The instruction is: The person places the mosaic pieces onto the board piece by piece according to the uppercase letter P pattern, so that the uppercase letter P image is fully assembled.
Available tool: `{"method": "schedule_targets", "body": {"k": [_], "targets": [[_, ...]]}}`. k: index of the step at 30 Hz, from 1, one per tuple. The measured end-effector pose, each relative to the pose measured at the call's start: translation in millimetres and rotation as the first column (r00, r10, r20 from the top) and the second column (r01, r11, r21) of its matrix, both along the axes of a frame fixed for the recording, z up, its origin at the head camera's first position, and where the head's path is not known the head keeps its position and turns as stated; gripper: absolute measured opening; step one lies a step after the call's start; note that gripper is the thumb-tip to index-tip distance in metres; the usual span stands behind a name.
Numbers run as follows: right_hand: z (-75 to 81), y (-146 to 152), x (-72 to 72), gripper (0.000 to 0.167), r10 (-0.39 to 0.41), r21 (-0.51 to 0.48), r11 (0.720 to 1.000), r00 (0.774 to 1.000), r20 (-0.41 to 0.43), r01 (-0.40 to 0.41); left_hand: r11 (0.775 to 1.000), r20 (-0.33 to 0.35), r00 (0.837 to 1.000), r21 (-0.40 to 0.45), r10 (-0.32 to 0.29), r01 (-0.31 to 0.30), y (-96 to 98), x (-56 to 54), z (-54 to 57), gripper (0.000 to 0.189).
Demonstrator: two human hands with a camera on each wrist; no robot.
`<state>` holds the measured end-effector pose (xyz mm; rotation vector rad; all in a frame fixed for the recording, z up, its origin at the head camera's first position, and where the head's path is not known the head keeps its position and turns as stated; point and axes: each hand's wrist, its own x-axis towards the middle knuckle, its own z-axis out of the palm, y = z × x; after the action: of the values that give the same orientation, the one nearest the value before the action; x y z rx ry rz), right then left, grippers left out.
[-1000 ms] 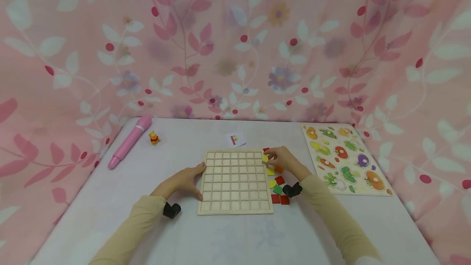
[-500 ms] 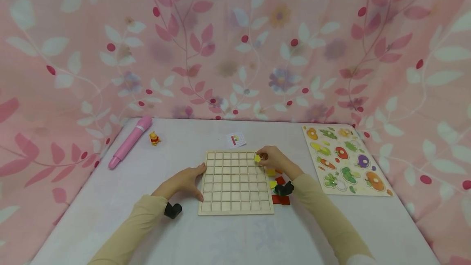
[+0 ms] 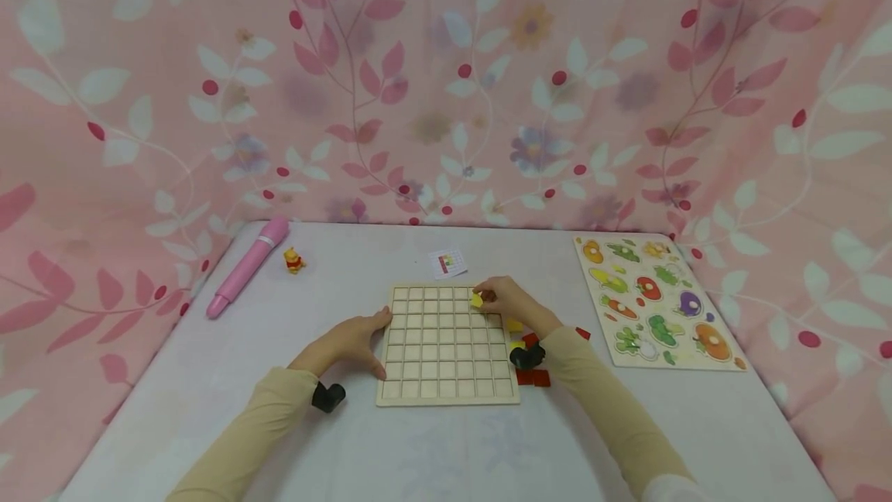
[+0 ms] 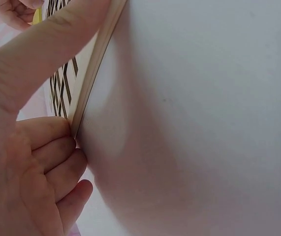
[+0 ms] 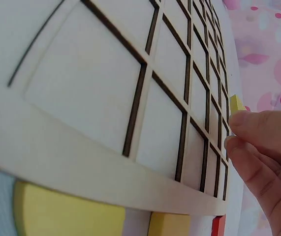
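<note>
A pale wooden grid board with recessed square cells lies in the middle of the table. My left hand rests against its left edge, thumb and fingers spread apart along the rim. In the left wrist view, the fingertips touch the rim at a corner. Over the board's upper right cells, my right hand pinches a small yellow tile between thumb and fingertips. That same yellow tile shows its edge past the fingertips in the right wrist view, close over the grid.
Loose tiles lie along the board's right side, among them a yellow tile and a red tile, partly hidden by the right wrist. A small printed card lies behind the board. A vegetable puzzle, a pink pen-shaped object and a bear figurine stand farther out.
My right hand has moved left with the yellow tile, from beside the board's upper right edge to over its upper right cells. The left hand stays at the left edge.
</note>
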<state>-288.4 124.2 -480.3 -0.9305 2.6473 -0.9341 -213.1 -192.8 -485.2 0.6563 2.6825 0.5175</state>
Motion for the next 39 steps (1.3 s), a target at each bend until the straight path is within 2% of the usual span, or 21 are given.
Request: {"method": "schedule_targets", "body": {"k": [4,6,11,14,17,20,22,24,27,29,30,33,39], "targets": [[-0.3,-6,1.9,0.031,-0.005,0.013,1.000,0.999,0.049,0.004,1.000,0.006,1.000,-0.004,0.004,-0.004,0.0,0.7,0.0,0.114],[-1.8,-9,2.5,0.031,0.005,0.019,1.000,0.999,0.045,-0.006,1.000,0.003,1.000,-0.007,0.005,-0.005,0.2,0.8,-0.8,0.114],[-4.7,-13,1.9,0.030,0.055,0.035,0.998,0.998,-0.015,-0.054,1.000,-0.005,1.000,-0.017,0.011,-0.011,1.1,1.1,-2.8,0.115],[-5.7,-15,-1.9,0.029,0.071,0.030,0.997,0.997,-0.018,-0.070,0.999,-0.015,1.000,-0.029,0.021,-0.021,1.7,0.6,-3.8,0.115],[-10.8,-15,-4.4,0.031,0.103,0.048,0.994,0.992,-0.072,-0.099,0.998,-0.024,0.999,-0.047,0.037,-0.038,1.8,0.4,-3.8,0.115],[-60.5,-7,-39.3,0.032,0.167,0.020,0.986,0.974,-0.153,-0.166,0.998,-0.031,0.999,-0.050,0.040,-0.042,2.0,0.8,-2.8,0.115],[-85.5,-5,-58.8,0.034,0.185,0.013,0.983,0.971,-0.150,-0.185,0.998,-0.033,0.999,-0.055,0.038,-0.040,2.2,0.9,-1.7,0.115],[-93.7,-6,-68.8,0.034,0.181,0.004,0.983,0.979,-0.097,-0.181,0.998,-0.034,0.999,-0.052,0.033,-0.035,2.6,0.8,-0.3,0.116],[-49.2,-16,-40.7,0.033,0.127,0.048,0.991,0.992,-0.019,-0.126,0.998,-0.035,0.999,-0.056,0.034,-0.036,2.9,0.5,1.1,0.117],[-20.7,-21,-20.7,0.031,0.096,0.083,0.992,0.995,-0.009,-0.095,0.998,-0.036,0.999,-0.053,0.033,-0.035,3.0,0.4,1.5,0.116],[-12.5,-23,-14.7,0.030,0.092,0.094,0.992,0.996,-0.021,-0.090,0.998,-0.034,0.999,-0.056,0.035,-0.037,3.1,0.4,1.7,0.116],[-2.8,-27,-7.2,0.028,0.092,0.140,0.987,0.994,-0.067,-0.082,0.998,-0.033,0.999,-0.051,0.035,-0.036,2.9,-0.1,1.7,0.116],[-4.5,-29,-8.1,0.027,0.128,0.165,0.980,0.988,-0.090,-0.111,0.998,-0.031,0.999,-0.059,0.028,-0.029,2.7,-0.8,1.1,0.117]]}}
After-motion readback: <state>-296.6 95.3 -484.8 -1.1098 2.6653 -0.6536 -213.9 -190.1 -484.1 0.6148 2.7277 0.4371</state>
